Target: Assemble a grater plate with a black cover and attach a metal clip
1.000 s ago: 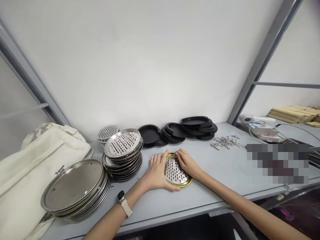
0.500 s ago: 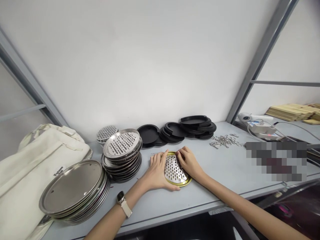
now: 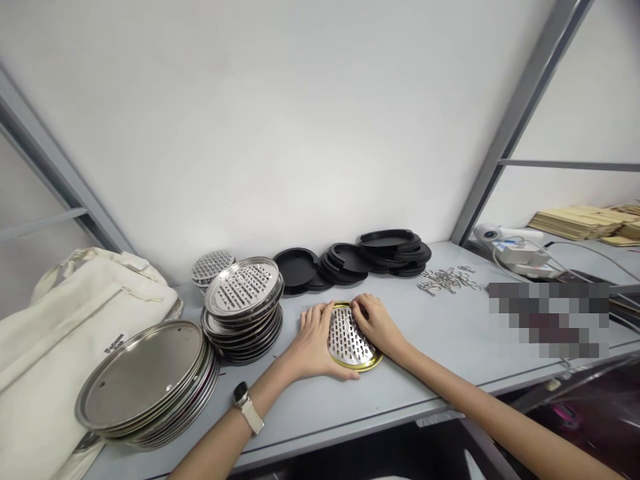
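Observation:
A round metal grater plate [image 3: 350,339] with rows of raised slots and a yellow rim lies on the grey table in front of me. My left hand [image 3: 316,343] curves around its left side, fingertips at the far rim and thumb along the near edge. On the far right part of the rim rests my right hand [image 3: 377,323], its fingers bent inward and its thumb on the plate's surface. Part of the rim is hidden beneath both hands. A watch [image 3: 242,395] is strapped on my left wrist.
Left of my hands stand a stack of grater plates [image 3: 243,287] and a stack of large round metal trays [image 3: 145,380], beside a cream bag [image 3: 85,313]. Along the wall lie black round bases [image 3: 297,268]. Small metal clips [image 3: 447,280] are scattered to the right.
The view has shifted very slightly. Both hands keep the same hold on the grater plate, which stays in place.

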Tool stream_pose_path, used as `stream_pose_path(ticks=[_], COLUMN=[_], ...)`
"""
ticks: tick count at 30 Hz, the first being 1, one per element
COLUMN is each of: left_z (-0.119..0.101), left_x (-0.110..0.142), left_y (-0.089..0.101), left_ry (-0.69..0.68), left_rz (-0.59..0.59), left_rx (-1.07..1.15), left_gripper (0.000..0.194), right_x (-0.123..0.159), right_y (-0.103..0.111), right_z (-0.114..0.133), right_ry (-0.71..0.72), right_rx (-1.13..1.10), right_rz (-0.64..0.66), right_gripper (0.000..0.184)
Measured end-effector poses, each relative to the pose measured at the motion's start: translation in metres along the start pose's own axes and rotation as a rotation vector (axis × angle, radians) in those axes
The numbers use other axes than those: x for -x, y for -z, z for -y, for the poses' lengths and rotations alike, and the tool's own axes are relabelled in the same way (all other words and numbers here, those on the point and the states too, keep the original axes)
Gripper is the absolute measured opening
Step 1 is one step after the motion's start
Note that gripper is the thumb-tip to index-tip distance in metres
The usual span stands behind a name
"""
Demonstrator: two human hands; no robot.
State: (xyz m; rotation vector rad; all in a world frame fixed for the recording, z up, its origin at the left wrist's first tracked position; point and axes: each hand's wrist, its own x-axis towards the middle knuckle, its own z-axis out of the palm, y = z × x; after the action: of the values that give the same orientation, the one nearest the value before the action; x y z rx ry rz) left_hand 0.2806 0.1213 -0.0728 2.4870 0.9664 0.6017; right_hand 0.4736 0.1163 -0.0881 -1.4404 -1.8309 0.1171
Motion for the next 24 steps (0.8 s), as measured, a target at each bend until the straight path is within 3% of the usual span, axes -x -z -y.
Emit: stream_pose_path(ticks=[10,24], left_z=[-0.0024,0.0018], left_x=[-0.0002,0.0], left_y=[0.0024,0.0001], left_ry=[0.005,0.008], left_rz=[0.0,-0.007], left_rx=[0.011,0.052], left_gripper=[0.119,0.114], right_x=[-0.0001,0.0002], right_y=[0.0019,0.005], right_z=[0.0012,0.006], right_ry=[0.041,0.023], right_rx=[-0.018,-0.009], right_rz=[0.018,0.053], right_gripper=[0.033,0.037])
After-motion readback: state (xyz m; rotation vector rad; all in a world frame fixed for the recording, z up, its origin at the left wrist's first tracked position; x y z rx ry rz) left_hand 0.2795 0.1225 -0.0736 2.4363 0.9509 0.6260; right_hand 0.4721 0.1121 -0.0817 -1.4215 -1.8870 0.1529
